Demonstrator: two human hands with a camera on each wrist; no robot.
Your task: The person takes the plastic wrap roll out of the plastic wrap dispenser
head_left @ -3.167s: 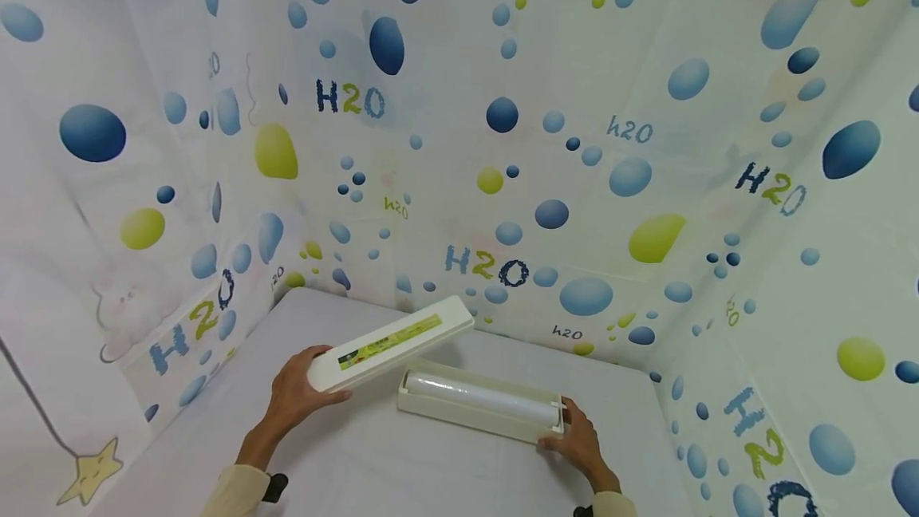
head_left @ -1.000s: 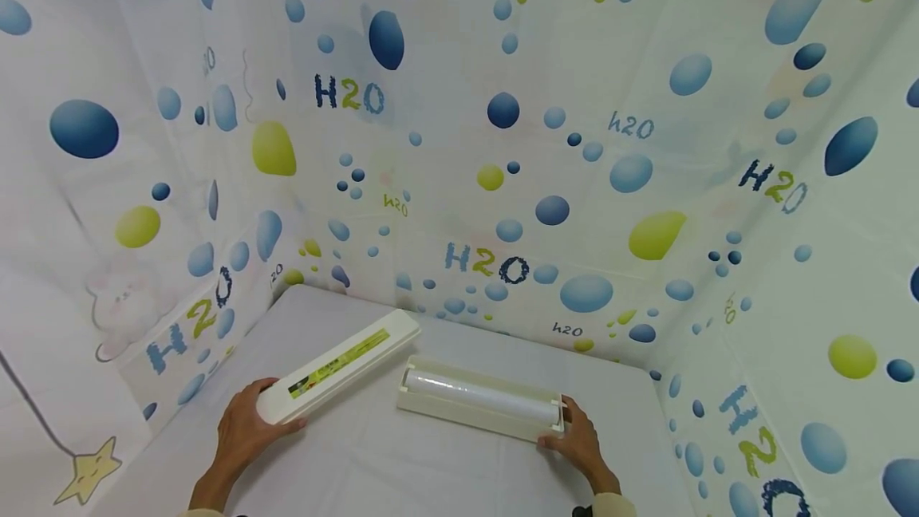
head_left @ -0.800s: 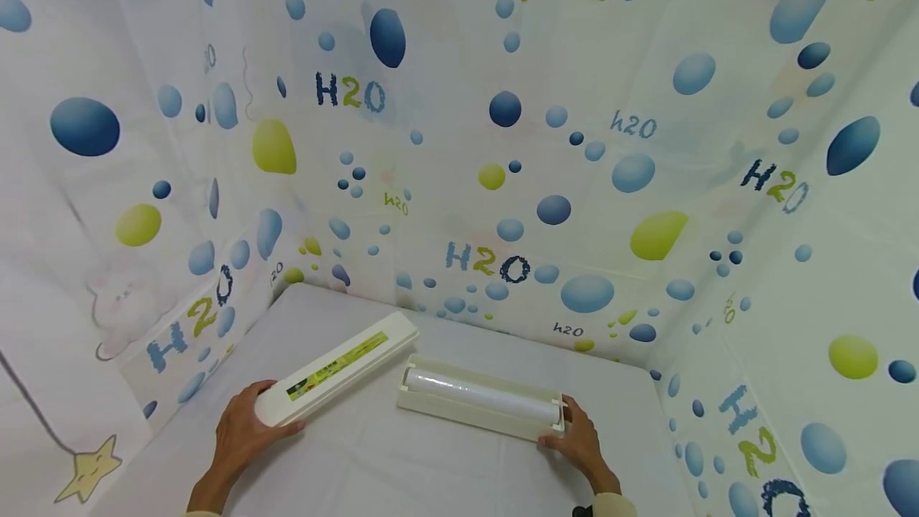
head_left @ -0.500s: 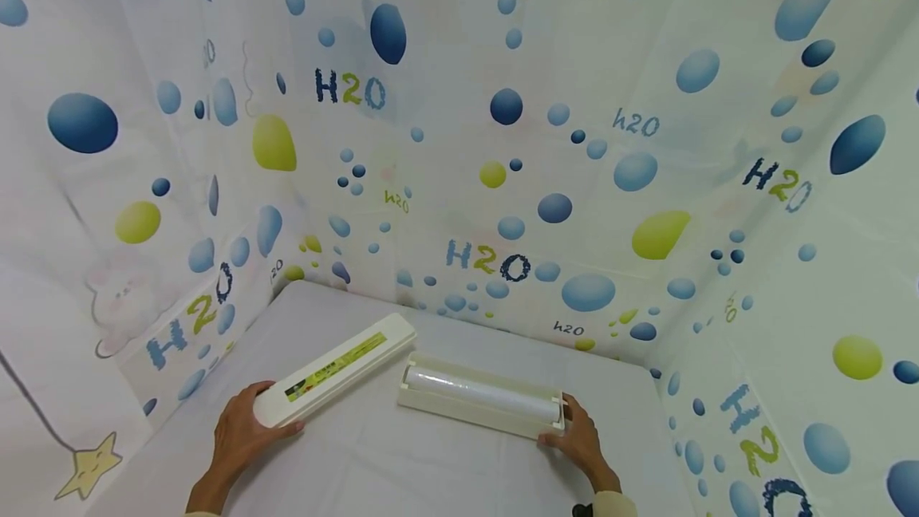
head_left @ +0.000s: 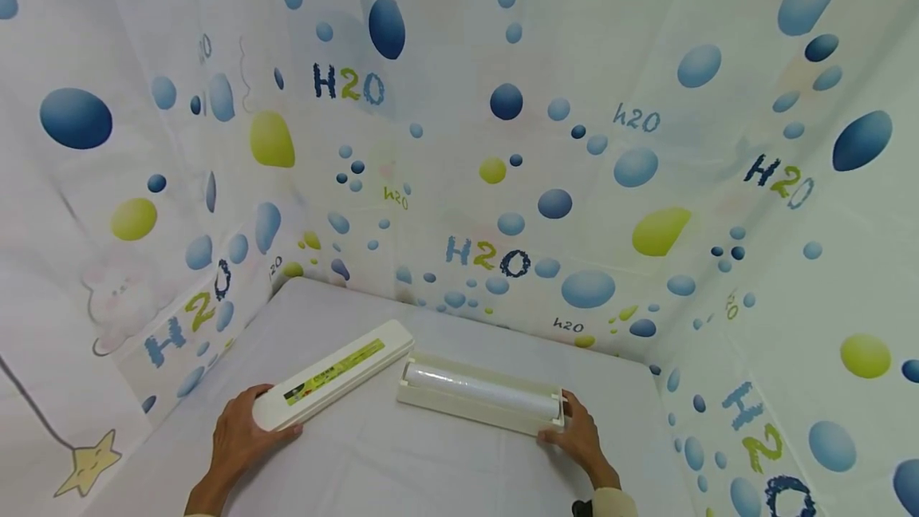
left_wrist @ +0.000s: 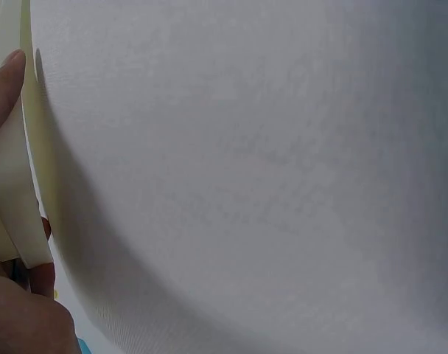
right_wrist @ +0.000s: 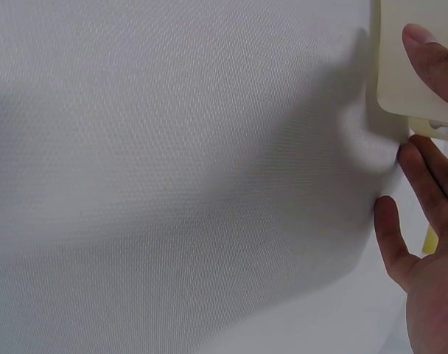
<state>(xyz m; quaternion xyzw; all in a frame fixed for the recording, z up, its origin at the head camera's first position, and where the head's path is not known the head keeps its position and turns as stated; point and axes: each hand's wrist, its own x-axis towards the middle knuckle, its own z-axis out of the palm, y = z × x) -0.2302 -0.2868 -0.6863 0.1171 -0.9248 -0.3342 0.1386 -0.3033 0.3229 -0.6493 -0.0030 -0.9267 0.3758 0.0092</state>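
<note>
My left hand [head_left: 240, 436] grips the near-left end of a long white lid [head_left: 380, 337] with a yellow-green label, thumb along its front side. The lid slants toward the back right, low over the table. Beside it lies the open cling film box [head_left: 459, 412], cream-coloured, with a shiny roll of cling film [head_left: 481, 389] inside. My right hand [head_left: 580, 439] holds this box at its right end. In the right wrist view, the thumb presses the wall of the box [right_wrist: 404, 88] and some fingers stretch out below the end. The left wrist view catches only the edge of the lid [left_wrist: 14, 184].
A white cloth [head_left: 402, 469] covers the table. Around it hang white curtains [head_left: 445, 158] printed with blue and green drops and "H2O", closing off the back and both sides. The lid's far tip is close to the box's left end.
My left hand has brought the lid left and down from its raised place above the box's left end. Lately it barely shifts. The box and my right hand stay put.
</note>
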